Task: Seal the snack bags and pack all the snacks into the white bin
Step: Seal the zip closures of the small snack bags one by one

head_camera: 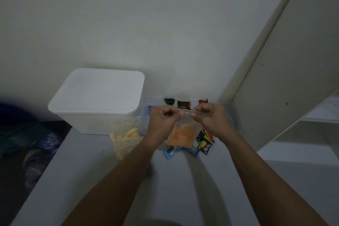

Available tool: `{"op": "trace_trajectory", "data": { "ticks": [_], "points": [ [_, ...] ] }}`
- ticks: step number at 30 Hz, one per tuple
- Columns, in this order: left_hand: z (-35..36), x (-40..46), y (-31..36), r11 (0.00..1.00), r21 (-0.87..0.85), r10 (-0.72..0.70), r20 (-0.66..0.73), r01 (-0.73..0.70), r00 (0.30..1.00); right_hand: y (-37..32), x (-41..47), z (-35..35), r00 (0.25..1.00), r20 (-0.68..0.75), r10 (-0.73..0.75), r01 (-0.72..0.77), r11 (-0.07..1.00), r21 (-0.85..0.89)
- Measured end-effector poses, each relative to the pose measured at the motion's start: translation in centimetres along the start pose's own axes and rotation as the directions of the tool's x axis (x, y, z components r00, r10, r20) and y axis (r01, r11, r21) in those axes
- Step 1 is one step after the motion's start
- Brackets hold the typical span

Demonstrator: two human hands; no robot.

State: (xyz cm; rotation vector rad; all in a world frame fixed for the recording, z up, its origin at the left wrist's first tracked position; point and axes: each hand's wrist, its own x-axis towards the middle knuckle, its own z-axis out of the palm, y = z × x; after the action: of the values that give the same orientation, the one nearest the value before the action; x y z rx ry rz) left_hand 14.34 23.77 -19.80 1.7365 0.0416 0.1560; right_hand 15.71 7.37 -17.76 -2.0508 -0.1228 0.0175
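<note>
A clear zip bag of orange snacks hangs above the table between both hands. My left hand pinches the left part of its top strip, and my right hand pinches the right part. A second clear bag of yellow puffed sticks lies on the table in front of the white bin, whose lid is on. Small wrapped snacks lie under the held bag: blue packets and a black packet. Against the wall stand more small packets.
The white table meets the wall at the back. A white shelf unit rises at the right. Dark blue and green cloth lies beyond the table's left edge.
</note>
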Motion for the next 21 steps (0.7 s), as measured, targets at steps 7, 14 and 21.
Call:
{"op": "trace_trajectory", "data": {
  "ticks": [7,14,21],
  "points": [
    [0.5,-0.4,-0.1,0.999,-0.017,0.041,0.016,-0.040,0.999,-0.1,0.0,0.1,1.000,-0.020,-0.005,0.004,0.998,-0.062],
    [-0.3,0.0,0.2,0.991,-0.129,0.009,-0.103,-0.023,0.995,0.1,-0.1,-0.3,0.999,-0.051,-0.003,0.005,0.999,0.045],
    [-0.8,-0.1,0.0,0.994,-0.105,-0.002,-0.153,-0.014,0.988,-0.1,-0.3,-0.7,0.995,-0.084,0.044,-0.029,0.985,0.169]
  ]
}}
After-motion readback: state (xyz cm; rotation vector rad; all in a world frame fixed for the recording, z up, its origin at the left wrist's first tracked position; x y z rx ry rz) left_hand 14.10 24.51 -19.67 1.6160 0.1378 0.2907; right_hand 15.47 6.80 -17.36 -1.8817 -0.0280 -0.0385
